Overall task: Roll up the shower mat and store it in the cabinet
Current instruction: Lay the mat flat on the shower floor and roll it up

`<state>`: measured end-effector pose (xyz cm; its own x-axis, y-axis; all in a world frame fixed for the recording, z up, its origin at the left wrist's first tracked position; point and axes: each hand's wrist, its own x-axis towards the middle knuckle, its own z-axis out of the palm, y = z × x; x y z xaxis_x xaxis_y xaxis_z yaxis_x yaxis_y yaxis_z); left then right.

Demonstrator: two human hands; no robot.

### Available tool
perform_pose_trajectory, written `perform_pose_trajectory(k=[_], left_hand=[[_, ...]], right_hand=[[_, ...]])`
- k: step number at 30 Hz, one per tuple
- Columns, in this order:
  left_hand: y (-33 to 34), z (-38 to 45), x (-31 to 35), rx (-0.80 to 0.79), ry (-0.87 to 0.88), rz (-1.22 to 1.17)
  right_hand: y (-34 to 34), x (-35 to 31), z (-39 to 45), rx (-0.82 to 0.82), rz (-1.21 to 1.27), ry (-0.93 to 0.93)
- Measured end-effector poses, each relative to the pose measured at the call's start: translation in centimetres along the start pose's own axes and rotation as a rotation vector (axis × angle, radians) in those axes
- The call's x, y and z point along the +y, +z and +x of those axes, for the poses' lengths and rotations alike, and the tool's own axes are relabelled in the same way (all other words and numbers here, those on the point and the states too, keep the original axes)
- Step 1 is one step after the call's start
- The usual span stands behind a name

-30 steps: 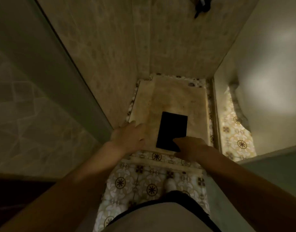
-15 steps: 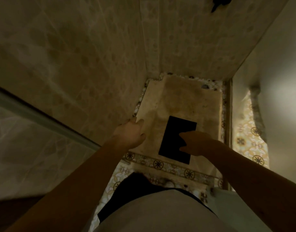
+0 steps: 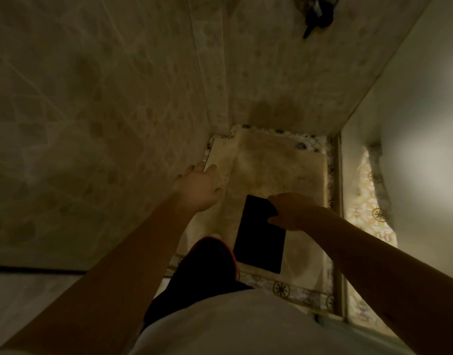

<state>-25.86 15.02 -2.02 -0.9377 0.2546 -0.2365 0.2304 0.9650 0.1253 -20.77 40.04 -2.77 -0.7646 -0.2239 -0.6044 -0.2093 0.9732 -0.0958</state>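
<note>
The beige shower mat [image 3: 271,170] lies flat on the shower floor, reaching almost to the back wall. A black rectangle [image 3: 258,242] rests on its near half. My left hand [image 3: 198,187] is open with spread fingers, its fingertips at the mat's left edge beside the wall. My right hand [image 3: 289,211] hovers over the rectangle's far right corner, thumb and fingers curved and apart. Whether it touches the rectangle I cannot tell. No cabinet is in view.
Tiled walls close in on the left and at the back. A glass panel with a metal frame [image 3: 339,201] bounds the right side. A dark fixture [image 3: 319,14] hangs on the back wall. A patterned tile strip [image 3: 281,289] runs along the mat's near edge, beside my dark-clad knee [image 3: 207,265].
I have leaned farther into the shower. Both hands moved forward over the mat: the left from the near left corner up its left edge, the right up to the rectangle's far corner.
</note>
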Motion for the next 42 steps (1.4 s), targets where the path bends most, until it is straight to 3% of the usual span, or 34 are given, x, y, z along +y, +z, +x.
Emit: perform_pose_trajectory(k=[8, 23, 32, 42], left_hand=[[-2.9, 13.4, -3.4, -0.111, -0.031, -0.111], [-8.4, 30.4, -13.5, -0.165, 0.120, 0.033], [-10.3, 40.1, -13.7, -0.170, 0.204, 0.062], [-12.8, 55.7, -8.9, -0.182, 0.383, 0.144]], right_hand=[[-5.9, 2.3, 10.3, -0.037, 0.041, 0.074], [-18.9, 2.5, 26.5, 0.024, 0.102, 0.177], [-22.6, 6.2, 33.9, 0.027, 0.139, 0.205], [-26.6, 15.1, 41.6, -0.022, 0.258, 0.319]])
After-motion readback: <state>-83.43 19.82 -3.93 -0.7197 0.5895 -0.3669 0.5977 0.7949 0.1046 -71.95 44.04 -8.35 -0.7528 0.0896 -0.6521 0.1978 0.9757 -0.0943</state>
